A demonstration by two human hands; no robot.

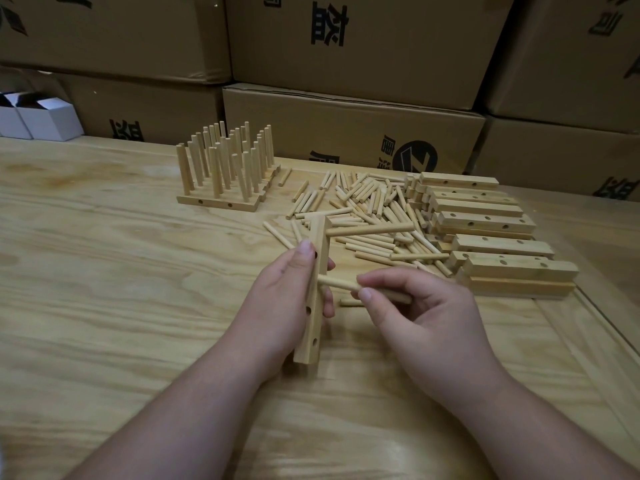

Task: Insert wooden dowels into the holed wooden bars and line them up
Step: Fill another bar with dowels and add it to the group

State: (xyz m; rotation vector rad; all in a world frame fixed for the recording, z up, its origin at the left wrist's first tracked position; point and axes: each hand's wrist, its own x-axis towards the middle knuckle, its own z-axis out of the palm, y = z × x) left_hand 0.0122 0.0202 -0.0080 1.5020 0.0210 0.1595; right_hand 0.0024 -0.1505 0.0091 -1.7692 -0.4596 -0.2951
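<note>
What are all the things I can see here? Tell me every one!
Wooden bar in hand: one, pale wood, held upright over the table, one dowel already sticking out near its top.
Dowel being pushed in: one, pale wood, its tip at the bar's side.
Loose dowels: a big pile, too many to count, pale wood, middle of the table.
Empty holed bars: a stack, pale wood, right of the pile.
Finished bars with upright dowels: several lined up, far left of the pile.
Table: one, light wood.
Cardboard boxes: many, brown, stacked behind.
White boxes: two showing, far left.
Left hand: grips the bar.
Right hand: fingers pinch the dowel.
</note>
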